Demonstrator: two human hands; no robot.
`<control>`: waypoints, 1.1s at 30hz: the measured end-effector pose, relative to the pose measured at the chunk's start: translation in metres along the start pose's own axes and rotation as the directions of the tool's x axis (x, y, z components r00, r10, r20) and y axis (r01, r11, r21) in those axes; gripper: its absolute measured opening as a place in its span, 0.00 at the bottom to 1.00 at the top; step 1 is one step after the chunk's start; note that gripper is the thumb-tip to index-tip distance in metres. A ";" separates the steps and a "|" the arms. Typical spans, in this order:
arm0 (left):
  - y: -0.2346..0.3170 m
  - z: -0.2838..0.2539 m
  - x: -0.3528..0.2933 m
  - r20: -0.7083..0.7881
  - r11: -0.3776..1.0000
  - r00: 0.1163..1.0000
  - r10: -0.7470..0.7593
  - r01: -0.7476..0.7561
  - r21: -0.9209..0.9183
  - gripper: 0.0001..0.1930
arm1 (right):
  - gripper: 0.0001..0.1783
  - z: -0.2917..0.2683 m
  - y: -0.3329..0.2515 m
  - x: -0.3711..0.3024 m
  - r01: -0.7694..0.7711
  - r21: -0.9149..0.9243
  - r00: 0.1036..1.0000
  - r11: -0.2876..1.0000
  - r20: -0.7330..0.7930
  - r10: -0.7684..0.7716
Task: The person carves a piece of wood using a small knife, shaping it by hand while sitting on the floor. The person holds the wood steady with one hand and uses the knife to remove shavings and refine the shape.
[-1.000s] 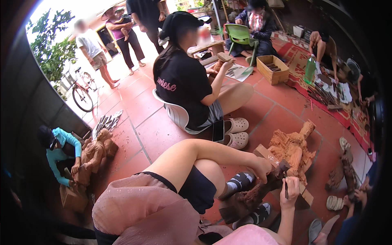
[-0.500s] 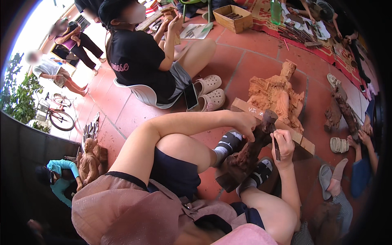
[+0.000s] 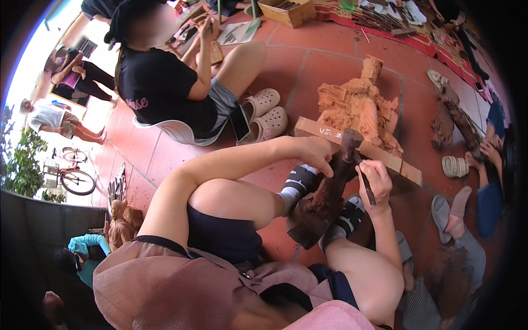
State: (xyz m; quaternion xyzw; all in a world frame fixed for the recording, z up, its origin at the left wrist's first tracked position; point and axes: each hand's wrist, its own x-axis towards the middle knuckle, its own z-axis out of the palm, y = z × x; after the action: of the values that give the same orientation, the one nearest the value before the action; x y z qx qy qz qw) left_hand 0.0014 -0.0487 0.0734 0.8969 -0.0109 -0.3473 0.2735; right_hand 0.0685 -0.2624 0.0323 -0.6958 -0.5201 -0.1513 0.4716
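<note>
A dark brown wood carving stands tilted on the red tile floor between my two feet in grey and black socks. My left hand rests on its upper part, fingers curled against the wood just left of its rounded top. My right hand is closed around a thin dark carving tool that points at the top of the piece. Just beyond stands a pale orange carved statue on a wooden plank.
A person in a black shirt sits on a white seat ahead left, beige clogs beside them. Another person sits at right near sandals and a dark root carving. A wooden box lies far back.
My head has tipped down and closer, so the carving and hands fill more of the view. Both hands stay on the dark carving; the right hand with the tool has shifted slightly.
</note>
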 end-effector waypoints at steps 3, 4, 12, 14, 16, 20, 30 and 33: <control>-0.006 0.001 0.004 -0.016 0.998 1.000 0.014 -0.014 -0.057 0.22 | 0.09 0.001 0.003 0.005 0.006 -0.026 0.998 1.000 -0.063 -0.008; -0.004 -0.001 0.006 -0.044 0.997 0.998 0.038 -0.041 -0.070 0.21 | 0.09 0.003 0.006 0.002 0.001 -0.016 0.997 1.000 -0.072 -0.002; -0.016 0.012 -0.001 -0.129 0.953 0.992 0.005 -0.044 -0.300 0.21 | 0.07 -0.018 0.018 -0.032 -0.202 0.081 0.954 0.976 -0.210 0.215; -0.023 0.017 0.004 -0.130 0.958 0.991 -0.023 -0.016 -0.285 0.27 | 0.06 -0.024 0.017 -0.040 -0.350 0.140 0.906 0.926 -0.202 0.373; -0.024 0.019 0.008 -0.025 0.952 0.996 -0.080 0.069 -0.299 0.29 | 0.05 -0.025 0.018 -0.049 -0.385 0.159 0.894 0.909 -0.179 0.410; -0.035 0.028 0.001 -0.043 0.876 0.992 -0.117 0.083 -0.476 0.41 | 0.07 -0.020 0.007 -0.047 -0.454 0.366 0.854 0.813 -0.084 0.514; 0.007 0.042 0.008 -0.097 0.793 0.986 -0.135 0.049 -0.607 0.48 | 0.11 0.009 0.004 -0.046 -0.534 0.765 0.643 0.361 0.090 0.761; 0.011 0.043 0.009 -0.130 0.761 0.979 -0.159 0.038 -0.648 0.47 | 0.11 0.018 0.005 -0.036 -0.466 0.815 0.648 0.343 0.050 0.760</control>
State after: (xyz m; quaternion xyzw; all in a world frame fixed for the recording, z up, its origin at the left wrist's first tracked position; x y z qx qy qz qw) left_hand -0.0169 -0.0811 0.0471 0.7759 0.1800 -0.2627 0.5446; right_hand 0.0523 -0.2685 -0.0048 -0.5293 -0.1338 0.1613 0.8221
